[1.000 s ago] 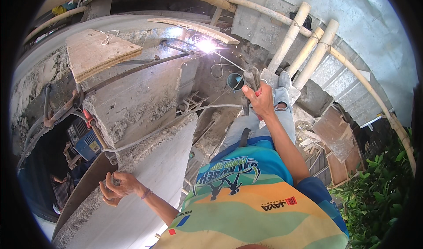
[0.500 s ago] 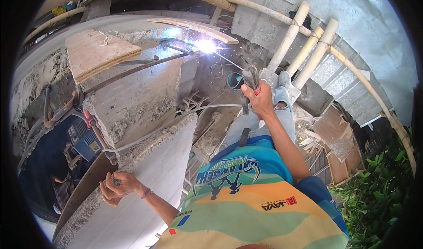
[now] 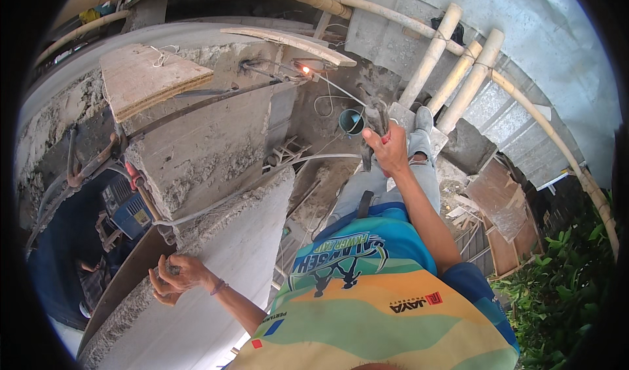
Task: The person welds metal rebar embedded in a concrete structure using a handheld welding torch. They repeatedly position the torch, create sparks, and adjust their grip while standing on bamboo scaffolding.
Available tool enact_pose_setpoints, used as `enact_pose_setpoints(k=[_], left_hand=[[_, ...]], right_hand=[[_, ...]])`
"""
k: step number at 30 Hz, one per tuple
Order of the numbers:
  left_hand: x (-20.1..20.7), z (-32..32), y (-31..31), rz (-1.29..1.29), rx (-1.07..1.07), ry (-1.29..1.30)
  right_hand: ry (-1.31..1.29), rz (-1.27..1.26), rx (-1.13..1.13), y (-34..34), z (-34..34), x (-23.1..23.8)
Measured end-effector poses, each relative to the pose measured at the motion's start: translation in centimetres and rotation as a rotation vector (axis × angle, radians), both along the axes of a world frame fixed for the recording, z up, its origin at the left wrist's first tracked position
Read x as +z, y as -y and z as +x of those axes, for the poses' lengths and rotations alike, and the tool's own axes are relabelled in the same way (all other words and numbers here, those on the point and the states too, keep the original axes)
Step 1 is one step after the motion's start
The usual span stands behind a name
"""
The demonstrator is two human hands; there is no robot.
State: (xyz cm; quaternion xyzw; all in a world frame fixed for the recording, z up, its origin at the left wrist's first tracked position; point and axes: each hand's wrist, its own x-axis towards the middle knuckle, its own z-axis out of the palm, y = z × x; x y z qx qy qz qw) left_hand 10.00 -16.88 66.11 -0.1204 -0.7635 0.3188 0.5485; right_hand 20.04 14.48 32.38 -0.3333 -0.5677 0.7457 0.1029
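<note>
My right hand (image 3: 392,148) is wrapped round a welding electrode holder (image 3: 376,113). From its jaws a thin electrode rod (image 3: 342,89) reaches up and left toward a small orange glow (image 3: 306,70) on metal. That spot lies at the end of a long dark steel bar (image 3: 203,102), beside bent reinforcing rods (image 3: 259,64) sticking out of concrete. Whether the rod touches the metal I cannot tell. My left hand (image 3: 178,279) rests on the rough top edge of a concrete wall (image 3: 232,222), fingers curled and apart, nothing visible in them.
A plywood piece (image 3: 154,81) lies on the concrete, with a thin wooden board (image 3: 288,43) beyond it. A pale cable (image 3: 262,185) crosses the gap. Lower down are a bucket (image 3: 351,121) and a blue boxy machine (image 3: 128,206). Bamboo poles (image 3: 468,81) stand by my foot (image 3: 423,118).
The bright blue-white arc and its sparks have died to a small orange glow. My right hand and the holder have shifted slightly to the right; my left hand stays put.
</note>
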Motion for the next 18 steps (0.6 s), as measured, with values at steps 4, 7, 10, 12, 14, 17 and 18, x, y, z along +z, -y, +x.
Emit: enact_pose_setpoints(k=[4, 7, 10, 12, 14, 17, 18], left_hand=[[0.1, 0.0, 0.0, -0.006, 0.005, 0.008], [0.1, 0.0, 0.2, -0.009, -0.005, -0.001], [0.1, 0.0, 0.4, -0.023, -0.001, -0.004], [0.2, 0.0, 0.4, -0.027, 0.000, -0.003], [0.2, -0.1, 0.4, -0.022, -0.006, -0.003], [0.2, -0.1, 0.2, -0.031, -0.006, -0.024], [0.2, -0.1, 0.2, -0.029, -0.006, -0.016]], right_hand=[[0.027, -0.003, 0.025, -0.4, -0.1, 0.7], [0.017, -0.023, 0.028, -0.5, -0.1, 1.1], [0.005, -0.032, 0.022, -0.5, -0.1, 1.2], [0.009, -0.033, 0.024, -0.4, -0.2, 1.3], [0.017, -0.040, 0.030, -0.4, -0.4, 1.3], [0.018, -0.063, 0.038, -0.4, -0.4, 1.3], [0.032, -0.069, 0.048, -0.5, -0.4, 1.3]])
